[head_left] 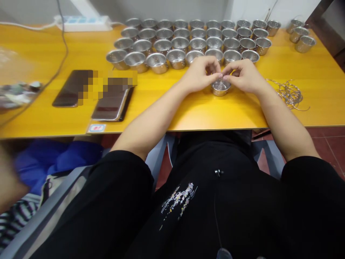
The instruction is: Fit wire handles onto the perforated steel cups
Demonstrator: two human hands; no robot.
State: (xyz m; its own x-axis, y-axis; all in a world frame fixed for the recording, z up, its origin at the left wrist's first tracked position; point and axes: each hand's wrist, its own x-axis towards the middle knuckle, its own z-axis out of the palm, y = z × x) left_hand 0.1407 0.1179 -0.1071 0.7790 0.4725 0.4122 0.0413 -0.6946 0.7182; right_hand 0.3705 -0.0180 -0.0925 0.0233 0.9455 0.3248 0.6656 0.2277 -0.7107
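Observation:
My left hand [201, 73] and my right hand [242, 73] meet above a small perforated steel cup [221, 89], which stands on the yellow table [194, 115]. Their thumbs and forefingers pinch together just over its rim. Whatever lies between the fingertips is too small to make out, and the fingers hide part of the rim. A tangle of thin silver wire [288, 94] lies to the right of my right hand, apart from it.
Rows of several matching steel cups [176, 59] fill the far side of the table, with a few more [304, 44] at the far right. Two phones [111, 104] lie to the left, near a cable and power strip [83, 23]. A blurred hand [8, 180] shows at lower left.

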